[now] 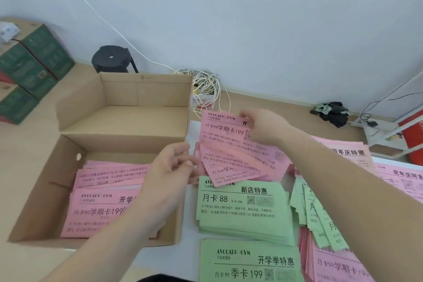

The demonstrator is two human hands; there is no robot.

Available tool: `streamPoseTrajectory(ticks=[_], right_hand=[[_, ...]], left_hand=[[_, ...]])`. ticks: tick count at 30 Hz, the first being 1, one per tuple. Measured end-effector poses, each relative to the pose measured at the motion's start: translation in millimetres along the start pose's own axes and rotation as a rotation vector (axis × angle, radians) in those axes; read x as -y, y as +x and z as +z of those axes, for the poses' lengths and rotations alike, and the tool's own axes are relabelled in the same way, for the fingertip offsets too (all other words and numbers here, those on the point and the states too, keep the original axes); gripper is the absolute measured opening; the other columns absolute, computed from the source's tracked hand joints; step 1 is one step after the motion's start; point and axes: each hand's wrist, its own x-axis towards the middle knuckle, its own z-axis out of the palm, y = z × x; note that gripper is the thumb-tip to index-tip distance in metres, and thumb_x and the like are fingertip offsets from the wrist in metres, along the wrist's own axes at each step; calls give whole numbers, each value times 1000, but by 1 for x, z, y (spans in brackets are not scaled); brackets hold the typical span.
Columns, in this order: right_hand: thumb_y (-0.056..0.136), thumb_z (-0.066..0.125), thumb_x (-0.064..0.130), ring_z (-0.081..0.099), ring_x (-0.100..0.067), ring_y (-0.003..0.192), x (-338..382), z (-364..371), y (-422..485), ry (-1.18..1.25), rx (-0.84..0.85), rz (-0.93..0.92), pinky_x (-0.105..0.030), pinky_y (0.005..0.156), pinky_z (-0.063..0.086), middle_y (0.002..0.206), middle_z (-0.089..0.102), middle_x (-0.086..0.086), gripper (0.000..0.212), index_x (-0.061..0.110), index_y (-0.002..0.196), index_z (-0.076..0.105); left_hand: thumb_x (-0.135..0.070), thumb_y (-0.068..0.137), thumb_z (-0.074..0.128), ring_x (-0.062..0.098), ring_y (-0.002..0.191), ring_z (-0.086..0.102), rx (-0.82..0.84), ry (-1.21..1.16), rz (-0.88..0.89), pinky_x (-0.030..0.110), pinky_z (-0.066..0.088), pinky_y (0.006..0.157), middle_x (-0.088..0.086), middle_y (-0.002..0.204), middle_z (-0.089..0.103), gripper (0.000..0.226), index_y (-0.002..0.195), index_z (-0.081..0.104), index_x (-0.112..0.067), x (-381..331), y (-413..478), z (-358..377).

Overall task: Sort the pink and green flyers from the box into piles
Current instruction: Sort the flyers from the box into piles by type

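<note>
An open cardboard box (41,190) on the left holds a stack of pink flyers (100,210). My right hand (263,128) pinches the top right part of a pink flyer (219,130) above a loose pink pile (235,162). My left hand (171,167) pinches the left end of several fanned pink flyers from that pile. Below them lie a green pile (242,210) and a second green pile (249,261) at the bottom edge.
More pink piles (352,155) lie on the right, with mixed green flyers (318,220) and pink flyers (336,265) at lower right. The box lid (128,103) stands open behind. A black stool (112,59), tangled white cable (206,87) and green cartons (34,64) sit by the wall.
</note>
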Motion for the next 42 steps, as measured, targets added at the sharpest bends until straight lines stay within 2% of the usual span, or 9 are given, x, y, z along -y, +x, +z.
streamPoseTrajectory(ticks=[4, 8, 12, 18, 21, 24, 28, 37, 42], right_hand=[[96, 51, 9, 60, -19, 97, -4, 34, 14, -61, 159, -72, -29, 63, 46, 107, 62, 11, 55, 38, 143, 49], [103, 52, 28, 54, -26, 126, -9, 69, 15, -127, 92, -75, -40, 94, 51, 143, 54, 1, 54, 39, 154, 39], [105, 49, 31, 49, -28, 132, 0, 72, 0, -127, -30, -74, -39, 98, 44, 146, 51, -1, 53, 32, 156, 34], [100, 61, 23, 64, -16, 99, 76, 55, -62, 284, -469, -396, -36, 83, 54, 107, 69, 10, 25, 26, 123, 71], [97, 64, 23, 61, -2, 81, 141, 63, -93, 445, -313, -613, -28, 75, 54, 92, 68, 18, 15, 27, 106, 75], [100, 62, 21, 64, -3, 98, 197, 88, -89, 475, 34, -514, -27, 90, 53, 107, 72, 16, 22, 30, 115, 75], [93, 55, 13, 53, -24, 129, 230, 134, -56, -17, 255, -306, -45, 102, 51, 138, 56, 2, 47, 24, 138, 55], [88, 71, 26, 40, -16, 132, 233, 163, -54, 75, 157, -167, -36, 108, 45, 139, 49, 12, 63, 30, 147, 50], [88, 71, 27, 53, -6, 114, 233, 146, -69, 90, 174, -151, -32, 92, 51, 107, 53, 24, 23, 34, 110, 69]], left_hand=[[2, 104, 48, 17, 90, 75, 45, 51, -2, 33, 63, 86, -4, 98, 78, 35, 124, 63, -22, 7, -2, 2], [2, 103, 51, 18, 88, 75, 26, 68, 20, 28, 62, 78, -2, 98, 78, 31, 120, 66, -19, 9, -6, -3], [1, 102, 55, 17, 85, 75, -9, 123, 77, 23, 61, 74, -1, 94, 79, 25, 107, 73, -17, 6, -20, -24], [-18, 99, 67, 3, 77, 68, -122, 587, 114, 23, 52, 70, -11, 87, 75, 23, 97, 71, -41, 22, -19, -133], [-17, 93, 73, 3, 93, 65, -47, 949, 133, 34, 55, 91, -20, 106, 69, 33, 99, 62, -48, 53, 14, -193], [-25, 87, 78, 4, 123, 56, 280, 1163, 151, 22, 42, 107, -19, 132, 60, 48, 132, 63, -35, 76, 47, -214], [-23, 78, 79, 11, 132, 46, 459, 1276, 272, 29, 39, 113, -14, 139, 52, 70, 143, 55, -29, 96, 80, -229], [-15, 90, 68, 18, 121, 49, 481, 1282, 458, 34, 43, 102, -8, 125, 57, 45, 130, 57, -32, 93, 94, -240], [-21, 87, 69, 1, 96, 40, 553, 1100, 612, 20, 37, 89, -28, 93, 49, 27, 107, 69, -39, 89, 74, -267]])
